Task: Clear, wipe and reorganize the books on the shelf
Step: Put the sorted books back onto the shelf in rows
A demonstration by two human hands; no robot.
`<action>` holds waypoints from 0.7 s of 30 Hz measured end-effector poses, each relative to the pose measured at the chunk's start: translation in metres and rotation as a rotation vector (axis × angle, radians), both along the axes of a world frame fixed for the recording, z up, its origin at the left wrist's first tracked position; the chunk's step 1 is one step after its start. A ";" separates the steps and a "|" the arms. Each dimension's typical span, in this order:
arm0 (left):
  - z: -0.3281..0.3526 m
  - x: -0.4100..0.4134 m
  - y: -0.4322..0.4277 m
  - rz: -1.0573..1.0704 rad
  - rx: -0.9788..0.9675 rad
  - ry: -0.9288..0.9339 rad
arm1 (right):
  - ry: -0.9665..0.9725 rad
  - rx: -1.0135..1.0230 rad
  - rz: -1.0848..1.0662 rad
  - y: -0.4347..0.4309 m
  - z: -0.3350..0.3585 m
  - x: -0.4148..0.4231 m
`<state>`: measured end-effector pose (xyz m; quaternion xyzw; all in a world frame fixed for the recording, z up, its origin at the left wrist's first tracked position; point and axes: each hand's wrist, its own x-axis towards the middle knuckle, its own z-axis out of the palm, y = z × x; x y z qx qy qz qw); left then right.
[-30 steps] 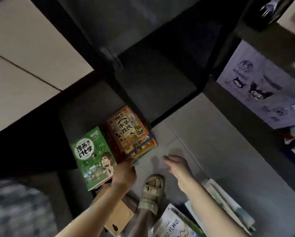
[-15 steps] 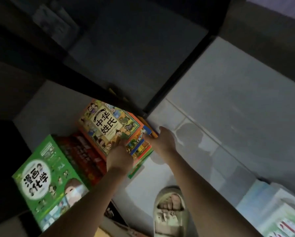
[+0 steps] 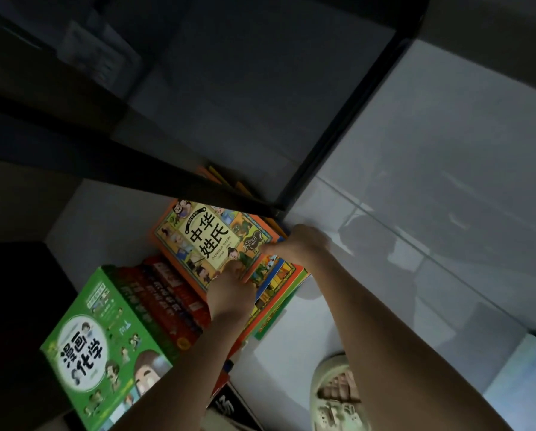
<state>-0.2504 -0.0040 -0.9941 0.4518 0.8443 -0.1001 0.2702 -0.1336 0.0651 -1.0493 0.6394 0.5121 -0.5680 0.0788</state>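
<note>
A stack of colourful picture books (image 3: 272, 284) lies on the pale floor beside the dark shelf frame (image 3: 198, 185). Its top book (image 3: 210, 241) has an orange cover with large Chinese characters. My left hand (image 3: 229, 293) grips the near edge of that stack, thumb on the top cover. My right hand (image 3: 297, 247) holds the stack's right edge, fingers curled under the top books. A green boxed set (image 3: 105, 346) with red spines showing sits to the left of the stack.
The shelf's dim compartment (image 3: 260, 88) opens above the books. A sandalled foot (image 3: 338, 396) stands at the bottom right. A black book (image 3: 226, 405) lies near the bottom centre, and pale books (image 3: 527, 384) at the right edge.
Both hands reached forward from the floor near my foot to the orange-topped stack and closed on its edges. The camera moved lower and closer to the books.
</note>
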 end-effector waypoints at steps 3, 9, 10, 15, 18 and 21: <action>0.000 0.005 -0.005 -0.029 -0.009 -0.017 | 0.006 0.026 0.030 -0.006 0.000 0.005; 0.003 0.010 -0.015 -0.100 -0.080 -0.042 | 0.057 0.036 -0.094 -0.027 0.005 0.004; 0.006 0.009 -0.014 -0.093 -0.093 -0.066 | 0.070 0.029 -0.122 -0.027 0.005 0.004; 0.021 -0.002 -0.013 0.009 -0.092 -0.176 | 0.244 0.050 -0.132 -0.032 0.005 0.008; 0.033 -0.003 -0.022 0.048 0.070 -0.172 | 0.287 0.053 -0.158 -0.038 0.016 0.021; 0.046 -0.006 -0.050 0.096 0.174 -0.050 | 0.316 -0.004 -0.158 -0.045 0.030 0.034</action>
